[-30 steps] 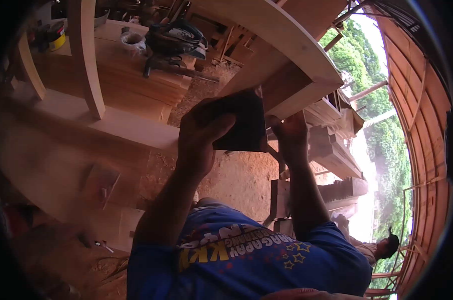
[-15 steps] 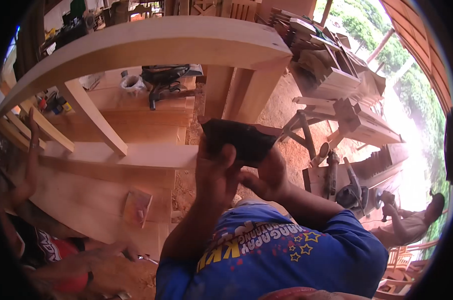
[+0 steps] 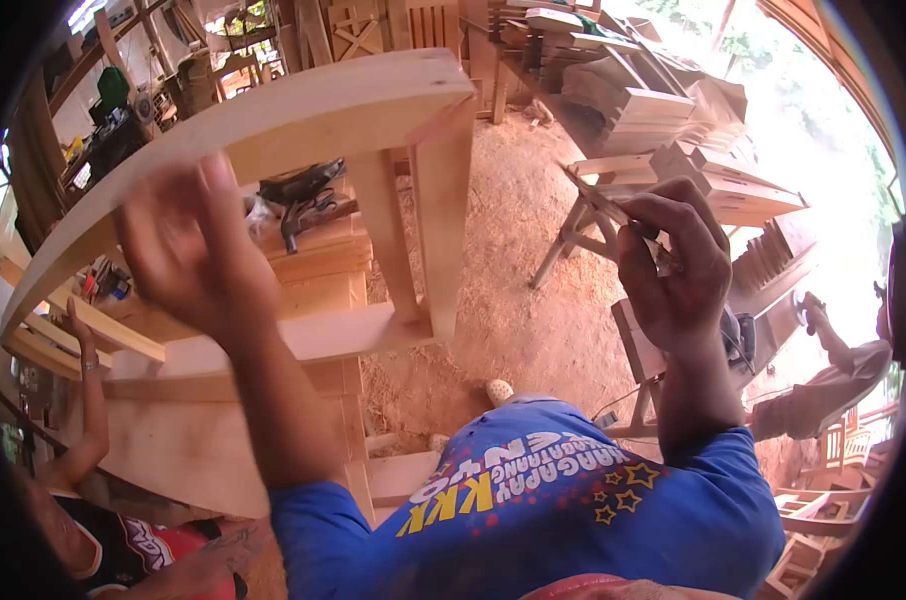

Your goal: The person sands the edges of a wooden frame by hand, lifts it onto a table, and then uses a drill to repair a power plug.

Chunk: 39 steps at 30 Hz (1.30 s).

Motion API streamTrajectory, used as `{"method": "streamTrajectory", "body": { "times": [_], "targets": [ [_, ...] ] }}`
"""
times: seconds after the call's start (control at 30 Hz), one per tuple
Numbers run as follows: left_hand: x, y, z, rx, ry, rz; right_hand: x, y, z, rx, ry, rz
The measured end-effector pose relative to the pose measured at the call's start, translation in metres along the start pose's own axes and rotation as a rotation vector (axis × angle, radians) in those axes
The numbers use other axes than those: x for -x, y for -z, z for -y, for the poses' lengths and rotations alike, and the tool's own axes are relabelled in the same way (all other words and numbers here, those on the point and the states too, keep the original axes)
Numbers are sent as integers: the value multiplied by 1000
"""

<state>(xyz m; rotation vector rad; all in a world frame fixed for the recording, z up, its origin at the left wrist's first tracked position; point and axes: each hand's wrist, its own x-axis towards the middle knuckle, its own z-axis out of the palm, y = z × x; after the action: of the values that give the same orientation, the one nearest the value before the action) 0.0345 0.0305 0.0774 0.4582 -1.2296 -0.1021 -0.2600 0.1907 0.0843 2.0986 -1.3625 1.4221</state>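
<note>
My left hand [image 3: 188,245] is raised at the left, over the curved top rail [image 3: 303,110] of a pale wooden frame. Motion blurs its fingers, and whether they touch the rail is unclear. On the right, my right hand [image 3: 678,265] is closed, fingers bent against the thumb, around a thin dark sheet [image 3: 598,198] seen nearly edge-on. That hand is held away from the frame, whose straight end post [image 3: 443,220] stands between my two hands.
A co-worker's arm [image 3: 93,400] reaches to the frame's slats at far left. Another person [image 3: 823,385] works at far right. A dark tool [image 3: 298,205] lies on stacked boards behind the frame. Wooden parts [image 3: 733,185] rest on a trestle [image 3: 563,240].
My hands have parted: the left moved up and left over the rail, the right moved right and up with the sheet. The view has shifted, and the frame appears further left.
</note>
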Motion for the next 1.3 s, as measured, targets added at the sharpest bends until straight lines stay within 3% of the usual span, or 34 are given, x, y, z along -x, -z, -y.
{"method": "streamTrajectory", "body": {
  "times": [0.03, 0.1, 0.23, 0.33, 0.37, 0.43, 0.53, 0.73, 0.83, 0.97, 1.3],
  "targets": [
    [-30, -8, 2, -105, -91, 21, -4, -1, 6, 74, 68, 51],
    [-76, -10, 23, -308, -128, 302, -13, -10, 17, 184, 181, 124],
    [-118, -16, 65, -821, 58, 881, -30, -37, 32, 358, 338, 177],
    [-119, -17, 70, -753, 20, 1094, -44, -50, 36, 437, 380, 154],
    [-117, -17, 69, -708, 96, 1128, -47, -54, 37, 474, 379, 150],
    [-120, -16, 63, -625, 245, 1186, -52, -66, 38, 523, 367, 140],
    [-121, -15, 64, -682, 149, 1217, -54, -79, 37, 559, 331, 132],
    [-117, -18, 65, -684, 192, 1204, -54, -80, 41, 553, 299, 212],
    [-116, -20, 68, -687, 90, 1200, -51, -77, 44, 570, 296, 269],
    [-117, -19, 68, -659, 159, 1180, -44, -71, 40, 602, 320, 353],
    [-117, -16, 66, -647, 206, 1160, -44, -70, 23, 841, 683, 233]
  ]
}}
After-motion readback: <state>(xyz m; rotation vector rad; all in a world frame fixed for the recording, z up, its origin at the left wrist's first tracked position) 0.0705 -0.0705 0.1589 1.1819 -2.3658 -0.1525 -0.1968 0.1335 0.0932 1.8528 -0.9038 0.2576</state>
